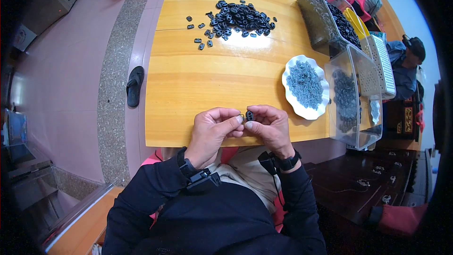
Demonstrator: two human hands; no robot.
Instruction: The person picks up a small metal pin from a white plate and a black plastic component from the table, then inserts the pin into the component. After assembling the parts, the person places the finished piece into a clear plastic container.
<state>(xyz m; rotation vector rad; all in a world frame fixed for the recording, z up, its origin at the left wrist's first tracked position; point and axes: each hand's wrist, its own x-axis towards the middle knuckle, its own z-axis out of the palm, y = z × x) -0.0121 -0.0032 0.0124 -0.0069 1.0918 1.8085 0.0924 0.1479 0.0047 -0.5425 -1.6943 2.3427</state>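
Observation:
Both my hands meet just above the table's near edge. Pinched in the thumb and finger of my right hand [270, 126] is a black two-hole cord lock [249, 115]. My left hand [213, 130] is closed beside it, its fingertips on a tiny metal piece [242, 117], too small to make out fully. A pile of similar black cord locks [243, 18] lies at the far middle of the table, with several loose ones to its left. To the right of my hands, small grey spring-like pieces [304, 85] fill a white scalloped dish [302, 111].
The wooden table [212, 78] has clear plastic bins [344, 137] of dark parts along its right side, with a white perforated basket [384, 68] and a yellow container [357, 22] beside them. People sit farther right. A black sandal [135, 86] lies on the floor at left.

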